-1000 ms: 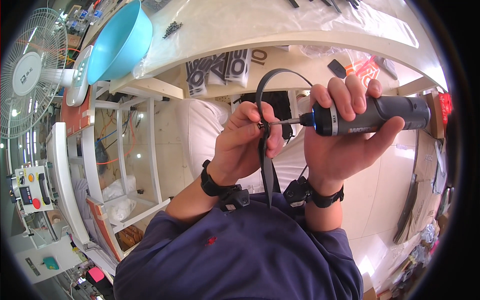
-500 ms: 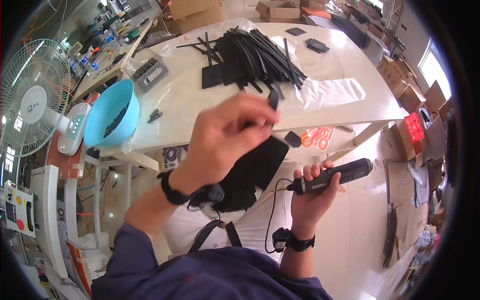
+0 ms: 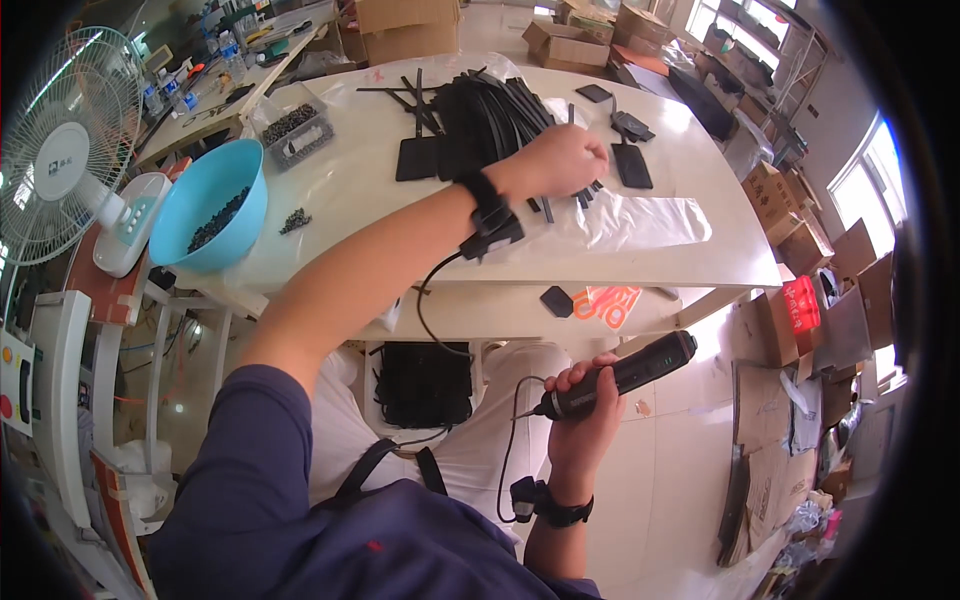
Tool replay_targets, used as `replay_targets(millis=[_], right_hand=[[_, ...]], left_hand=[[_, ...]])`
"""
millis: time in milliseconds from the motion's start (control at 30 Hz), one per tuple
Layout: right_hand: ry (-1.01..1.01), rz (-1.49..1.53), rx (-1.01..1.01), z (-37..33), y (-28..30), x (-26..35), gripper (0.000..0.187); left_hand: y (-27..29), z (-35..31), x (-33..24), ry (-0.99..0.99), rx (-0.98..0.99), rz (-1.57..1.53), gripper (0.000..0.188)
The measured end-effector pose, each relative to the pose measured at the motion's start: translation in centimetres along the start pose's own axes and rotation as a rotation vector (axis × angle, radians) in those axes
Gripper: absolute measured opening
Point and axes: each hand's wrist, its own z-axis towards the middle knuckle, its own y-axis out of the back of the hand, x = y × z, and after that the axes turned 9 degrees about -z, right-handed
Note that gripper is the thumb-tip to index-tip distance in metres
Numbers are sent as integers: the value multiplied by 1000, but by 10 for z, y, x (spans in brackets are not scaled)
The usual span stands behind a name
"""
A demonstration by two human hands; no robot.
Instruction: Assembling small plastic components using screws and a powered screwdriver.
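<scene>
My left hand point(image 3: 562, 161) is over the table with its fingers curled in. It covers part of a heap of long black strips point(image 3: 495, 120); whether anything is in its fingers is hidden. Just right of it lies a flat black pad point(image 3: 632, 166) with a narrow strap, close to several other black pads point(image 3: 632, 126). My right hand point(image 3: 585, 415) is wrapped round a black handheld electric screwdriver point(image 3: 625, 378) over my right thigh, its thin bit pointing left. Between my legs sits a pile of black pieces point(image 3: 425, 385).
On the table's left stand a light-blue bowl point(image 3: 212, 210) of small dark parts, a clear divided box point(image 3: 292, 128) of screws and a loose little heap point(image 3: 296, 220). A white fan point(image 3: 65, 165) is at far left. Cardboard boxes point(image 3: 785, 210) line the right. Clear plastic film point(image 3: 650, 222) lies near the front edge.
My left hand has moved up and away over the table. The black panel that hung before my lap is gone from there, and a strapped pad now lies on the table's right side.
</scene>
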Motion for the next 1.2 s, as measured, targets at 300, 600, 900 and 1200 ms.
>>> replay_targets(millis=[300,600,900,1200], right_hand=[[-53,-628,373,17,-58,-1,29],[183,-1067,885,-1,-140,-54,54],[711,-1747,357,240,-140,40,39],[267,-2342,445,411,-36,71,44]], left_hand=[[18,-241,-47,61,16,-213,29],[47,-310,-33,447,-394,-555,36],[72,-343,-43,463,-569,-840,26],[53,-367,-37,642,-568,-837,28]])
